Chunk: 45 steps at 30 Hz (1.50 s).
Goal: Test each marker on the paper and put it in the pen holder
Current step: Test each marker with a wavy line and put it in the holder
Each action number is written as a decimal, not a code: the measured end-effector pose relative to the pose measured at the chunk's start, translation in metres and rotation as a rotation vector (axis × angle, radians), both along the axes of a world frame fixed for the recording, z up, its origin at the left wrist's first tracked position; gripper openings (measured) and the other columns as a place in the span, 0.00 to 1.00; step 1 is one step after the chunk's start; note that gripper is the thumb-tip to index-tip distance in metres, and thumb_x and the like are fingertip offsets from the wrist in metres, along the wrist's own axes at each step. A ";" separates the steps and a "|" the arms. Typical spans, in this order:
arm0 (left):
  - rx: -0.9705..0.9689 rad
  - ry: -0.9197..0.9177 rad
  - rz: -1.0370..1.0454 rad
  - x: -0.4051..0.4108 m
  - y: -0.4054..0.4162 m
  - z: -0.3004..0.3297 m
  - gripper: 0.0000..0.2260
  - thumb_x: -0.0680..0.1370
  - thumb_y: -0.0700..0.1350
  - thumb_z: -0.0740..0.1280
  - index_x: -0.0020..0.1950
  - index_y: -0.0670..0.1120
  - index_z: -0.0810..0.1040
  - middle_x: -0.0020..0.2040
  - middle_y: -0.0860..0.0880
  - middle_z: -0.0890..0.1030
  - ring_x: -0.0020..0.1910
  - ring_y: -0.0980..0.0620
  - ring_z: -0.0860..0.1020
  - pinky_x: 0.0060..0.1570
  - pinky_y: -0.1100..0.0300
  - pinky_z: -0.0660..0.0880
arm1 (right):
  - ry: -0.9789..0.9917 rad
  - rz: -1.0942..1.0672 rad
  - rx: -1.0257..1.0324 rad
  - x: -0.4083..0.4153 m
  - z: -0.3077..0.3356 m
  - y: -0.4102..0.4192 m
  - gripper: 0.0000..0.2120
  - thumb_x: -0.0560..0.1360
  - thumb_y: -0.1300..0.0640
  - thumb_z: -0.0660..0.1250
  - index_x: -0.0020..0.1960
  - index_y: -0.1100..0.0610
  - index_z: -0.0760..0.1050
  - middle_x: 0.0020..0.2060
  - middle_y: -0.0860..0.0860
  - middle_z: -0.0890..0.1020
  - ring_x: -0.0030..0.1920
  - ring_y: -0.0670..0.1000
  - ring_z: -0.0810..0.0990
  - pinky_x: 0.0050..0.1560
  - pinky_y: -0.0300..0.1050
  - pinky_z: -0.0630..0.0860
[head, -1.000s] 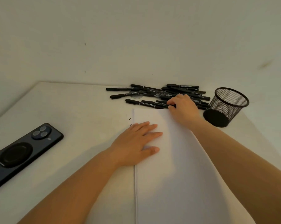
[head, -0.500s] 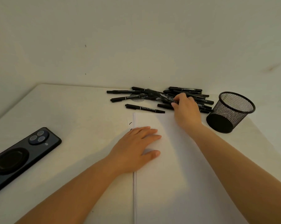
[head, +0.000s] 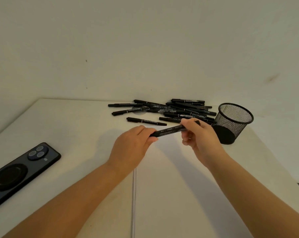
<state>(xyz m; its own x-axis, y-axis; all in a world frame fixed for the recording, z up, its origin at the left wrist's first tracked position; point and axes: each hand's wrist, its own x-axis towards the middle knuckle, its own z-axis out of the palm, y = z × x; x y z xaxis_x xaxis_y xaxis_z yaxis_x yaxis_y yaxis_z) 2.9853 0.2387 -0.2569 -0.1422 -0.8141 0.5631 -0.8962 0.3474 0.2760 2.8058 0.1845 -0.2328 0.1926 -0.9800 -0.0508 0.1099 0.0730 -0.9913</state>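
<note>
A black marker (head: pixel 169 130) is held level above the white paper (head: pixel 176 194), the left hand (head: pixel 133 148) and right hand (head: pixel 200 140) each with fingers clamped on one end. Its white print is too blurred to read. Behind lie the marker pile (head: pixel 176 109) and the mesh pen holder (head: pixel 232 123) on the worktop (head: pixel 68 126).

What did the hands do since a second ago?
The right hand took one marker from the pile and drew it back above the paper. The left hand lifted off the paper and gripped the marker's other end. The pen holder and phone stayed put.
</note>
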 end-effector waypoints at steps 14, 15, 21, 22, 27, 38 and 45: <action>0.385 0.207 -0.106 -0.014 0.025 0.034 0.12 0.77 0.50 0.63 0.32 0.57 0.74 0.28 0.60 0.77 0.28 0.59 0.76 0.31 0.69 0.69 | 0.087 0.166 0.066 0.004 0.023 0.022 0.14 0.73 0.66 0.59 0.29 0.63 0.73 0.17 0.55 0.69 0.18 0.51 0.64 0.24 0.41 0.59; 0.438 0.278 -0.116 -0.014 0.027 0.034 0.14 0.76 0.49 0.63 0.31 0.59 0.73 0.27 0.63 0.77 0.27 0.61 0.75 0.29 0.72 0.68 | 0.062 0.197 -0.010 0.004 0.021 0.023 0.15 0.73 0.66 0.59 0.28 0.61 0.74 0.17 0.55 0.69 0.19 0.52 0.63 0.23 0.40 0.60; 0.740 0.525 -0.263 -0.007 0.030 0.038 0.17 0.77 0.46 0.62 0.30 0.58 0.78 0.25 0.57 0.75 0.22 0.60 0.69 0.26 0.72 0.65 | 0.022 0.408 -0.246 0.001 0.014 0.019 0.07 0.62 0.56 0.64 0.26 0.56 0.75 0.19 0.52 0.70 0.19 0.50 0.65 0.23 0.37 0.60; 0.820 0.590 -0.304 -0.005 0.030 0.038 0.17 0.78 0.46 0.61 0.30 0.57 0.79 0.25 0.56 0.75 0.22 0.60 0.67 0.25 0.71 0.64 | 0.018 0.431 -0.257 0.001 0.013 0.019 0.08 0.61 0.54 0.64 0.26 0.57 0.75 0.18 0.52 0.70 0.19 0.49 0.65 0.23 0.35 0.60; 1.153 0.866 -0.498 0.006 0.027 0.033 0.13 0.73 0.54 0.62 0.33 0.51 0.79 0.26 0.56 0.71 0.22 0.61 0.64 0.24 0.71 0.62 | -0.030 0.475 -0.284 0.009 0.004 0.018 0.08 0.62 0.57 0.63 0.25 0.55 0.75 0.18 0.49 0.71 0.18 0.47 0.65 0.22 0.35 0.59; 0.555 0.384 -0.120 0.011 0.017 0.038 0.09 0.76 0.51 0.63 0.40 0.54 0.81 0.29 0.56 0.78 0.27 0.60 0.74 0.31 0.68 0.70 | -0.156 0.238 0.020 0.023 -0.006 0.012 0.15 0.73 0.60 0.59 0.29 0.58 0.76 0.18 0.54 0.70 0.19 0.50 0.64 0.21 0.39 0.60; 0.341 0.006 -0.122 0.005 0.030 0.042 0.15 0.77 0.57 0.55 0.44 0.50 0.78 0.31 0.56 0.76 0.28 0.55 0.73 0.30 0.61 0.70 | -0.134 0.278 0.198 0.018 0.004 0.013 0.15 0.73 0.62 0.58 0.29 0.61 0.75 0.18 0.55 0.69 0.17 0.49 0.62 0.18 0.38 0.59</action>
<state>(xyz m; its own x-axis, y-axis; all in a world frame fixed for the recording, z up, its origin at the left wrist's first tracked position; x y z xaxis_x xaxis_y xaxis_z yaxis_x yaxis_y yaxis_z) 2.9902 0.2691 -0.2148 -0.2470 -0.9325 0.2636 -0.8518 0.3386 0.3998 2.8237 0.1977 -0.2288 0.4683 -0.8629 -0.1902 0.1867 0.3070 -0.9332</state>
